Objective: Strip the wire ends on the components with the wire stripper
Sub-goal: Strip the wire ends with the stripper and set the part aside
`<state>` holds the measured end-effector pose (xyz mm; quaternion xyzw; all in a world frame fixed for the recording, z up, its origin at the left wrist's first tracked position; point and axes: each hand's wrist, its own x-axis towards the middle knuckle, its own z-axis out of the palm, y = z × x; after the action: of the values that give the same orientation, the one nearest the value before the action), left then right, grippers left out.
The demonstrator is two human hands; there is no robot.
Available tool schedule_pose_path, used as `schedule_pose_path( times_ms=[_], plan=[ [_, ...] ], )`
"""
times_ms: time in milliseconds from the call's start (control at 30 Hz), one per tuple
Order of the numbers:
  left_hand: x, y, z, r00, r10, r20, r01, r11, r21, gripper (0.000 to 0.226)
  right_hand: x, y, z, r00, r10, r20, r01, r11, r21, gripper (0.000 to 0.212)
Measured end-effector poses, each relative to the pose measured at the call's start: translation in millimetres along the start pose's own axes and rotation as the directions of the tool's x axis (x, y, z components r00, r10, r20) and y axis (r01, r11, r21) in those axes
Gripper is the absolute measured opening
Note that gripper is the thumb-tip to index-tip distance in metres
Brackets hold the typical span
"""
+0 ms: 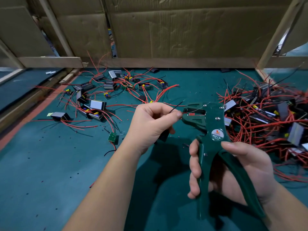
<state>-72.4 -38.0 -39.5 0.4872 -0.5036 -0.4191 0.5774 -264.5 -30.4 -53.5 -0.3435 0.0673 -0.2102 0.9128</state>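
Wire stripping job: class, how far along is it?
Done, apparently: components spread at the left. In hand: the left hand feeds a red wire into the wire stripper held by the right hand. Left: seemingly the tangled heap on the right.

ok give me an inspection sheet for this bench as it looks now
surface: green mat, dotted with small bits of cut insulation
job's things: green stripper, handles apart; black wire and a red wire at its head
clutter: loose components spread at the back left; dense pile on the right; bare board near the middle
grips: left hand pinches the wires at the stripper's head; right hand wraps the handles
cables: red and black leads tangled across both groups
surroundings: cardboard on a wooden frame behind the bench
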Motion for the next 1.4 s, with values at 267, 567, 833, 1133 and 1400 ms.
schedule_pose_path(
  times_ms=[267, 567, 833, 1133, 1400],
  plan=[
    [-4, 4, -1, 0.999, 0.041, 0.019, -0.042, 0.998, 0.042, 0.022, 0, 4, -2, 0.986, 0.029, -0.166, -0.048, 0.993, -0.111, 0.042],
    [-2, 3, -7, 0.996, 0.048, 0.081, -0.052, 0.997, 0.050, 0.015, 0, 1, -1, 0.985, 0.044, -0.166, -0.067, 0.989, -0.132, 0.046],
    [-2, 3, -9, 0.993, 0.083, 0.084, -0.089, 0.993, 0.074, 0.013, 1, 3, 1, 0.966, 0.040, -0.255, -0.083, 0.984, -0.160, 0.052],
    [-1, 2, -5, 0.979, 0.033, 0.200, -0.057, 0.991, 0.117, 0.016, 13, 7, 7, 0.842, -0.127, -0.524, 0.030, 0.982, -0.189, 0.055],
    [4, -1, -10, 0.998, 0.061, 0.030, -0.063, 0.995, 0.082, 0.013, 2, -7, -1, 0.943, -0.103, -0.317, 0.115, 0.993, 0.017, 0.041]
  ],
)
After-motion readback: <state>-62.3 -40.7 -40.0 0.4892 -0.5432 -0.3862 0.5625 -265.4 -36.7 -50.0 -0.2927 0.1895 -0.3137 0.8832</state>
